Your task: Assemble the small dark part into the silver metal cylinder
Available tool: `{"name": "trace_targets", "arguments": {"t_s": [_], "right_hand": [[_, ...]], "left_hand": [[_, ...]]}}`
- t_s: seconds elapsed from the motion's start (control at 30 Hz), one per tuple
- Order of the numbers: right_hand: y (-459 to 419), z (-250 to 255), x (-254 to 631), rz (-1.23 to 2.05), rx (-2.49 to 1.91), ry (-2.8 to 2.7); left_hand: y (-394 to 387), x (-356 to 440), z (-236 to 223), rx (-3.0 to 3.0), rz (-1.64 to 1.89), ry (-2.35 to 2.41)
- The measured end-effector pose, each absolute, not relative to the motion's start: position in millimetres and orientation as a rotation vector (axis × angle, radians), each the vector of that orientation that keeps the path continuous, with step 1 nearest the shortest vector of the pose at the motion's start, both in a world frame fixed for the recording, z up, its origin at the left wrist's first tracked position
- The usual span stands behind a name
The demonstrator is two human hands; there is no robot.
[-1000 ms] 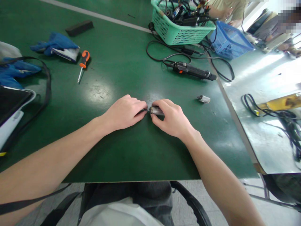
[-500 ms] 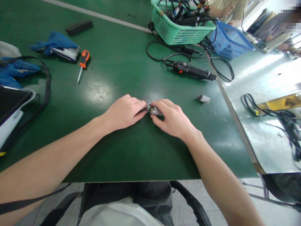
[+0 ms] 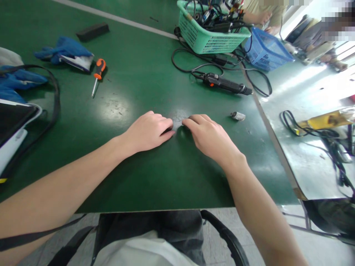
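Note:
My left hand (image 3: 152, 131) rests on the green table (image 3: 155, 177), its fingers curled and the thumb close below them. Between thumb and fingers shows a dark gap; anything in it is too small to make out. A short way to its right lies my right hand (image 3: 209, 136), palm down, fingers bent over and thumb hidden. Whatever is under those fingers is out of sight. Beyond the right hand, a small silver motor-like cylinder (image 3: 237, 116) with a dark end lies on its side.
A black electric screwdriver (image 3: 226, 84) with its cable lies behind. Past it stand a green basket (image 3: 213, 42) of cabled parts and a blue basket (image 3: 263, 50). At left are an orange-handled screwdriver (image 3: 98, 72), blue gloves (image 3: 65, 51) and a black block (image 3: 93, 31). Another person's hands show behind the baskets.
My right hand has drawn slightly right, away from the left hand, and turned more palm down. The silver cylinder seen between its thumb and fingers is now hidden. The left hand has barely moved.

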State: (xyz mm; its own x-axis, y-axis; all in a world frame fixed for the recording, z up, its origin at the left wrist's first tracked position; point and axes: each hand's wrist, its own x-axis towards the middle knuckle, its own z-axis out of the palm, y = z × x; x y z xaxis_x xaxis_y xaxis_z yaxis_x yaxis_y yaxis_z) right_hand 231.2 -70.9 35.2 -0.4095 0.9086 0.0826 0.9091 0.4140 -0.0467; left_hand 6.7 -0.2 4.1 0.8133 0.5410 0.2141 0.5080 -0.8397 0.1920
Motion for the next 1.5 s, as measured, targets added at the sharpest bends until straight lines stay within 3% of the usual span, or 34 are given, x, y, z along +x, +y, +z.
{"name": "trace_targets", "arguments": {"t_s": [0.47,0.77,1.0,1.23,1.5], "right_hand": [[-44.5,22.5,247.1,-0.092,-1.703,-2.542],[30.4,9.6,361.4,-0.106,-1.959,-2.363],[-13.3,7.5,422.4,-0.075,-2.076,-2.206],[-40.9,-12.2,362.8,-0.15,-1.918,-2.01],[-28.7,-13.1,232.6,0.042,-1.58,-2.175]], "left_hand": [[-2.7,5.5,4.5,2.889,0.386,0.84],[-1.9,4.2,1.8,2.871,0.399,0.845],[-2.0,3.5,2.5,2.857,0.393,0.853],[0.1,4.2,0.3,2.853,0.414,0.851],[-1.6,6.0,1.8,2.849,0.474,1.005]]}}
